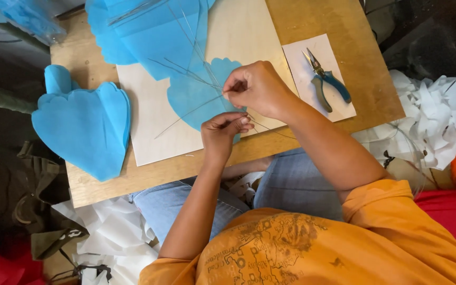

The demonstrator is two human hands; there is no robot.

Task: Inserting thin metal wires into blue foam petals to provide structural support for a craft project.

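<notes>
Head view: a person in an orange shirt sits at a wooden table (344, 31) with both hands over a pale board (154, 126) that lies on it. The left hand (222, 132) is at the board's near edge, fingers curled and pinched on a thin wire (191, 112) that runs out across the board to the left. The right hand (257, 87) is just beyond the left, over the board's right part, fingertips pinched on the same wire or on one of the strands beside it; which one cannot be told. Under both hands, on the board, lies a blue scalloped paper petal (193, 97), with more thin wires (186, 37) fanning over it toward the board's far edge. Larger blue paper (143, 31) covers the board's far left corner. Left of the board, overhanging the table edge, sits a stack of blue petals (85, 126). Right of the board, on a white sheet (296, 58), lie pliers (325, 84) with blue and grey handles, jaws pointing away from the person. Further right, off the table, is a heap of white paper (434, 121); more white paper (112, 237) lies below the table's near edge.
</notes>
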